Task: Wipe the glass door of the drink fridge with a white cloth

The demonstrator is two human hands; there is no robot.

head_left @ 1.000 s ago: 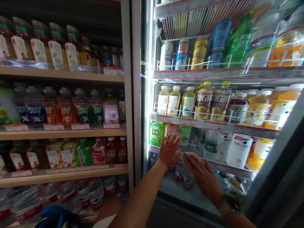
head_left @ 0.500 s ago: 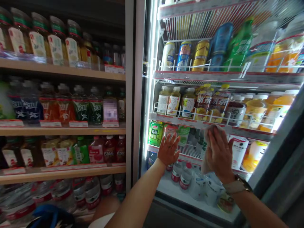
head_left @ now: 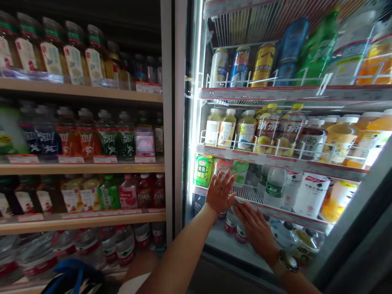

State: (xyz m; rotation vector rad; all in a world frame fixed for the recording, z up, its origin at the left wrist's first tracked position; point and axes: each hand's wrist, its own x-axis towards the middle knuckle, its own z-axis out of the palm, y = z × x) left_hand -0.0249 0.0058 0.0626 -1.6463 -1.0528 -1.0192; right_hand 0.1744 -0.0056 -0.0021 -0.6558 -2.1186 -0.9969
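Observation:
My left hand (head_left: 219,192) lies against the glass door (head_left: 211,241) of a lit drinks cooler, its fingers spread and holding nothing. Close beside it, lower and to the right, my right hand (head_left: 255,228) is pressed to the same glass with its fingers outstretched. The pale cloth seen under that palm half a second ago is now almost wholly hidden by the hand. A watch (head_left: 288,260) is on my right wrist. Behind the glass near my left hand are a green drink carton (head_left: 203,169) and a light green one (head_left: 240,172).
Wooden shelves (head_left: 82,168) with bottled drinks stand to the left, beyond a grey frame post (head_left: 170,122). Inside the cooler are wire racks with cans, bottles and white cartons (head_left: 310,194). A blue strap (head_left: 72,271) shows at the bottom left.
My right hand has slid down and left across the glass, from over the right-hand drinks to beside my left hand. My left hand stays on the glass. The view has shifted slightly.

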